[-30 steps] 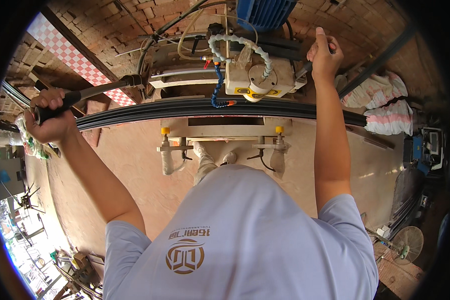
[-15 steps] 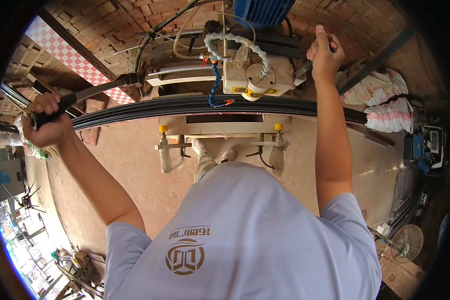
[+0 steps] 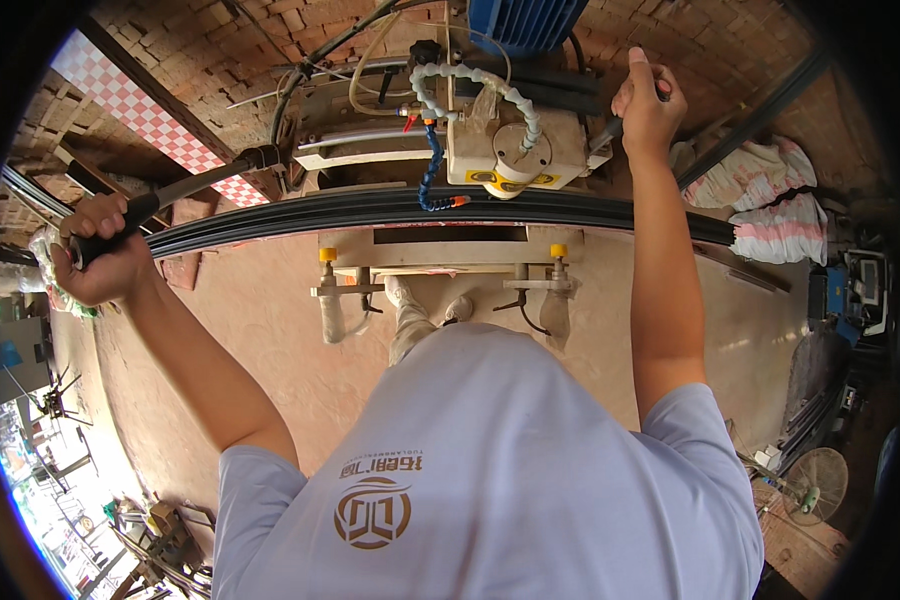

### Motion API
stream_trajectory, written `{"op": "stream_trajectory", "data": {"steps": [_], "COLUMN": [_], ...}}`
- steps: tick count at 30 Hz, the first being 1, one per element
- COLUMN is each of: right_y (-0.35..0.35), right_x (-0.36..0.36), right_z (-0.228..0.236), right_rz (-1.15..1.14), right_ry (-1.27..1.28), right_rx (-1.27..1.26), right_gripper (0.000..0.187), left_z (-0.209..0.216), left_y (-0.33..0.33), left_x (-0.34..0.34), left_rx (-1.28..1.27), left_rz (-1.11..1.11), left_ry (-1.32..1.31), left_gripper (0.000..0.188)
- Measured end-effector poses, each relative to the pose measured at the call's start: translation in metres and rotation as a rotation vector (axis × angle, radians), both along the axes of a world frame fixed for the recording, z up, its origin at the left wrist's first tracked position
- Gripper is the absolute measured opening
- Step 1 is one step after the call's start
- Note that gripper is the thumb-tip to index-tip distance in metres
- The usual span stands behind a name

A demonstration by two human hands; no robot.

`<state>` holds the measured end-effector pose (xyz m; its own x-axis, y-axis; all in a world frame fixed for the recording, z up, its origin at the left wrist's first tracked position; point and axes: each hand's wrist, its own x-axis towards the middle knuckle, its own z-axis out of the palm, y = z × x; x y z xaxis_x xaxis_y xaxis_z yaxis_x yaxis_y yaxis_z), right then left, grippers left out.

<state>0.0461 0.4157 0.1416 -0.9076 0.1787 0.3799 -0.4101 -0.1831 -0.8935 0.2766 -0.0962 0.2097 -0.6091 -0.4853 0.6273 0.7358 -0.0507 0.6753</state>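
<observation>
My left hand (image 3: 108, 252) is closed round the black grip of a long lever (image 3: 192, 182) at the left of a milling machine. At upper right, my right hand (image 3: 652, 112) is wrapped round a dark-gripped lever (image 3: 610, 132) beside the white machine head (image 3: 560, 150), thumb pointing up. Below the head a long black profile (image 3: 300, 222) lies across the machine. A blue jointed coolant hose (image 3: 434, 165) with an orange tip hangs over the profile. A grey jointed hose (image 3: 515, 98) loops above the head. The tool's contact with the profile is hidden.
A blue motor (image 3: 526, 25) stands behind the head. Two yellow-capped clamps (image 3: 328, 256) project from the machine's front edge towards me. White sacks (image 3: 780, 200) lie at right, near a fan (image 3: 812, 488) lower down. Clutter fills the lower left.
My left hand and its lever have shifted slightly right. My right hand has hardly moved and keeps its hold.
</observation>
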Motion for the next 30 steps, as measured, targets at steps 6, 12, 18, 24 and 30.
{"op": "stream_trajectory", "data": {"steps": [6,12,18,24,30], "right_y": [0.001,0.002,0.002,0.0,-0.002], "right_x": [-0.003,-0.005,-0.006,-0.002,0.002], "right_z": [-0.002,-0.004,-0.004,-0.001,0.003], "right_rz": [-0.006,0.006,0.023,0.012,0.018], "right_ry": [-0.018,0.026,0.008,-0.028,-0.065], "right_rx": [0.013,0.019,-0.013,-0.032,-0.015], "right_gripper": [0.03,0.031,0.03,0.028,0.028], "left_z": [-0.004,-0.006,-0.005,-0.001,-0.018], "left_y": [-0.002,-0.003,-0.008,-0.003,-0.005], "left_x": [0.004,0.005,0.005,0.003,0.004], "left_rx": [-0.004,-0.03,-0.036,0.004,0.002], "left_rz": [-0.013,-0.03,-0.046,-0.048,0.063], "left_ry": [0.012,0.025,0.009,0.008,0.048], "left_gripper": [0.04,0.038,0.042,0.053,0.067]}}
